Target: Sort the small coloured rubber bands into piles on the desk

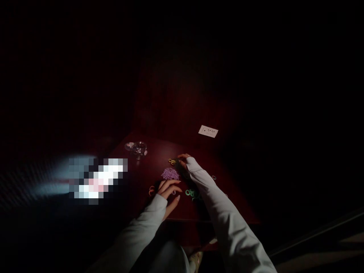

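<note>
The scene is very dark. My left hand [170, 192] rests on a dark red table [227, 189] with its fingers spread, beside a small orange ring [151, 190] and just below a pile of purple rings [170, 174]. My right hand [184, 160] reaches farther out, its fingers curled down at a small heap of yellow rings [172, 162]; whether it grips any is hidden. Green rings [191, 193] lie between my two forearms. Both arms wear pale long sleeves.
A clear glass dish [138, 147] stands at the table's far left. A white wall socket plate [208, 131] shows behind the table. A blurred bright patch [96, 178] sits to the left. My knees show below the table's near edge.
</note>
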